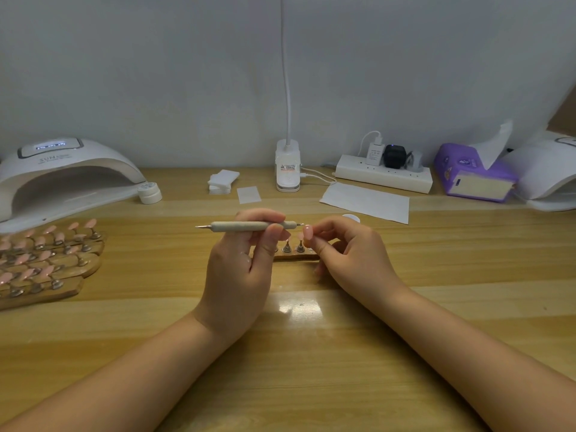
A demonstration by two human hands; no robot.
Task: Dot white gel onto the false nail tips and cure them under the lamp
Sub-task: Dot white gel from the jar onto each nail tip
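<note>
My left hand [240,269] grips a grey dotting pen [249,226] held level, its right tip pointing at a pink false nail tip [308,232]. My right hand [346,254] pinches that nail tip on its small stand, just above a wooden holder strip [296,258]. Two more metal stands [293,246] rise from the strip between my hands. A white curing lamp [62,179] sits at the far left with its display lit. A small white gel jar [150,191] stands by the lamp's mouth. A white lid or pot [352,218] peeks out behind my right hand.
Wooden boards with several pink nail tips [43,260] lie at the left. At the back are cotton pads [223,180], a clip desk lamp [288,169], a power strip [385,174], a paper sheet [366,202], a purple tissue pack [473,173] and a second lamp [548,176].
</note>
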